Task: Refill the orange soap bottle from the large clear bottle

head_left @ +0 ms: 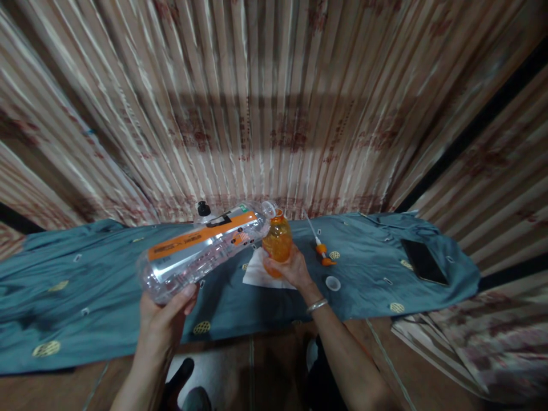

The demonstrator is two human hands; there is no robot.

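My left hand (169, 311) grips the base of a large clear plastic bottle (205, 248) with an orange and silver label. The bottle is tilted, its neck up and to the right, and its mouth is at the rim of a small orange see-through bottle (279, 237). My right hand (293, 265) is wrapped around the lower part of that orange bottle, which stands nearly upright over a white cloth or tissue (259, 271). Right of it lies an orange pump top (323, 252) with a thin clear tube. A small whitish cap (333, 283) rests closer to me.
A blue-green patterned cloth (368, 297) covers the long low surface. A dark phone-like slab (423, 261) lies at the right. Behind the large bottle stands a black-topped bottle (204, 210), partly hidden. Striped curtains (274, 114) hang close behind, with dark poles at both sides.
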